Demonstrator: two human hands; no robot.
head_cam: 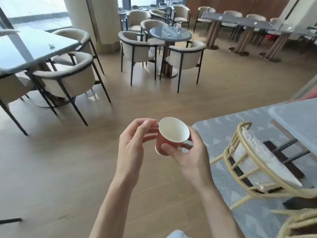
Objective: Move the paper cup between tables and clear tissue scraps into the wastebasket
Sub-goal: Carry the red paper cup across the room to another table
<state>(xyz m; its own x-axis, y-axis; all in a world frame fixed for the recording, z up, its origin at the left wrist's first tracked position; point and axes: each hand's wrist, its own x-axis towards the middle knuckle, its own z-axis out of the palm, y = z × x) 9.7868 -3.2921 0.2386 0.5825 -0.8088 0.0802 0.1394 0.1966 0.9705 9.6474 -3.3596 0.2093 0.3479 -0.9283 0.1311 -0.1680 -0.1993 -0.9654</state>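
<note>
I hold the paper cup (172, 134) in front of me, above the wooden floor (51, 169), between the tables and not on any of them. My right hand (190, 155) has it: the thumb lies across the orange wall and the fingers curl behind the far side, so the cup is tilted with its mouth toward me and looks empty inside. My left hand (135, 143) is half curled; its fingertips are at the rim on the left side, and I cannot tell if they really pinch it or only touch it.

To carry it well, I think I should keep a light grip, because a thin paper wall bends easily, and bring the cup upright before I put it down.

Far ahead stands the round table (170, 33) with small pale bits on its top, maybe tissue scraps, but they are too small to be sure. The beige chairs (137, 48) stand close around it, so I must reach between them. At the near right a yellow chair (253, 162) stands on the grey rug (223, 131). I see no wastebasket.
</note>
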